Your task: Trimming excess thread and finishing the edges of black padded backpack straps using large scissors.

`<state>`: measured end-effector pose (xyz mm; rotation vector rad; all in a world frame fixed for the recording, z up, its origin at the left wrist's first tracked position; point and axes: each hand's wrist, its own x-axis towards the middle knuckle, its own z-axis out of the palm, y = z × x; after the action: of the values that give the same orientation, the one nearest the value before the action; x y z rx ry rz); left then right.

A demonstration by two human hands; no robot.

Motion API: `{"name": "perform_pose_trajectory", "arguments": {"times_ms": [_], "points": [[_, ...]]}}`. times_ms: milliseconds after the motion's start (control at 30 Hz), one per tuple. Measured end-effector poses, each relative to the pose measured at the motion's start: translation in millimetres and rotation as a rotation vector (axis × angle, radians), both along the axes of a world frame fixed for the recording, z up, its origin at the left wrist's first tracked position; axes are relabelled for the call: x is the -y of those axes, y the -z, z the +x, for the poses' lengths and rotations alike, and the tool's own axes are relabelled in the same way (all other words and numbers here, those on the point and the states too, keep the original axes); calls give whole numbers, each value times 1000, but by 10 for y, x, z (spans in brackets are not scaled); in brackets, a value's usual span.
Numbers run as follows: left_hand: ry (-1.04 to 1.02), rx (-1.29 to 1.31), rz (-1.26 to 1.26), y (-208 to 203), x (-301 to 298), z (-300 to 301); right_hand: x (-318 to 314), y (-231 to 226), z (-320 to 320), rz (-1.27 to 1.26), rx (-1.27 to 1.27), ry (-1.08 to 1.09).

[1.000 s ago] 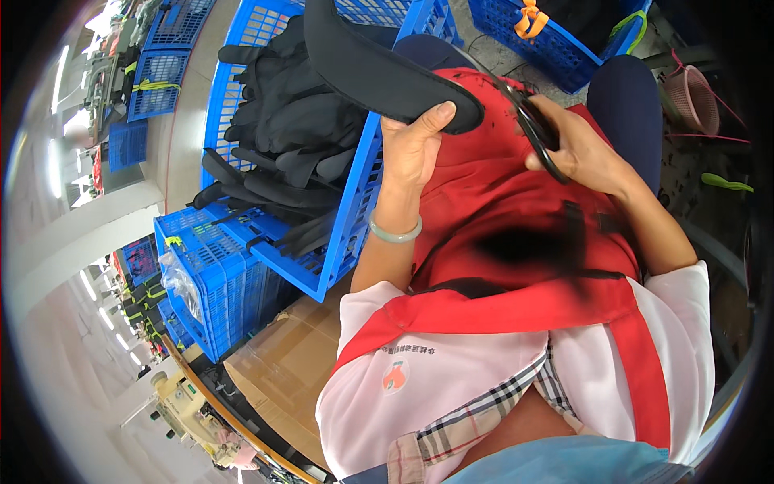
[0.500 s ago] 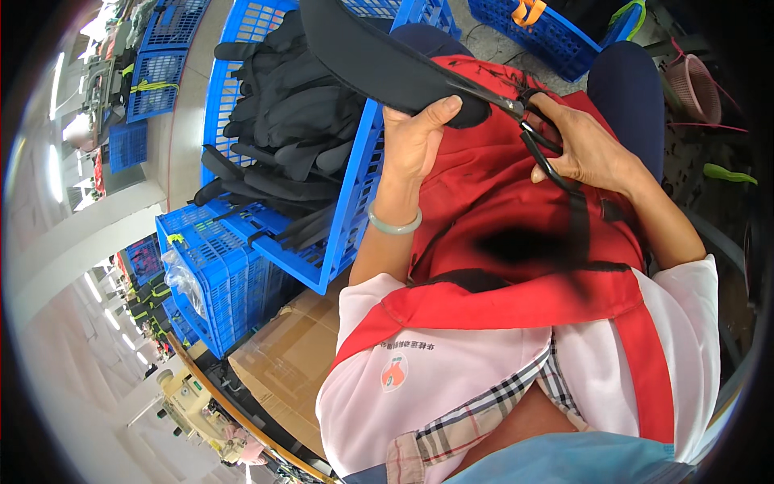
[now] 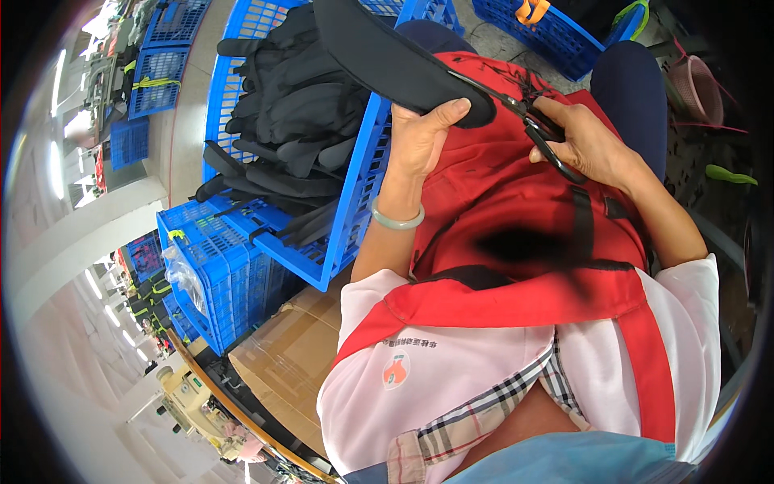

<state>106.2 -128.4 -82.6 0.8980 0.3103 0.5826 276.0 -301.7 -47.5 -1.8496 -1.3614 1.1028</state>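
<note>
My left hand (image 3: 421, 139) grips a long, curved black fabric piece (image 3: 387, 68) near its rounded end, thumb on top and fingers underneath. The piece slants up and leftward past the basket rim. In my right hand (image 3: 595, 147) is a pair of black-handled scissors (image 3: 511, 103), my fingers and thumb at the handle loops. Its blades point up and left, lying along the edge of the black piece by its rounded end. Both hands are above the red apron (image 3: 492, 194) over my lap, where dark thread scraps lie.
At left a blue plastic basket (image 3: 355, 189) holds a heap of similar black pieces (image 3: 298, 113). Below it are another blue crate (image 3: 230, 294) and a cardboard box (image 3: 294, 347). A further blue basket (image 3: 548, 40) stands ahead, with a pink bin (image 3: 695, 90) at right.
The scissor handles have shifted in my right hand, and the blades lie nearer the piece's edge. The black piece and my left hand have moved slightly right.
</note>
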Motion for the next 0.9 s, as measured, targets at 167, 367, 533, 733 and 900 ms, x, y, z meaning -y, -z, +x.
{"name": "perform_pose_trajectory", "arguments": {"times_ms": [167, 367, 533, 733, 900], "points": [[2, 6, 60, -32, 111, 21, -42, -7, -44, 51, -7, 24], [-40, 72, -158, 46, -5, -41, -36, -14, -99, 61, -27, 45], [-6, 67, -48, 83, 33, -4, -89, 3, -122, 95, 55, 47], [-55, 66, -130, 54, 67, 31, -108, -14, -170, 33, 57, 35], [-59, 53, -132, 70, 51, 19, -129, -19, -108, 11, 97, -47]]}}
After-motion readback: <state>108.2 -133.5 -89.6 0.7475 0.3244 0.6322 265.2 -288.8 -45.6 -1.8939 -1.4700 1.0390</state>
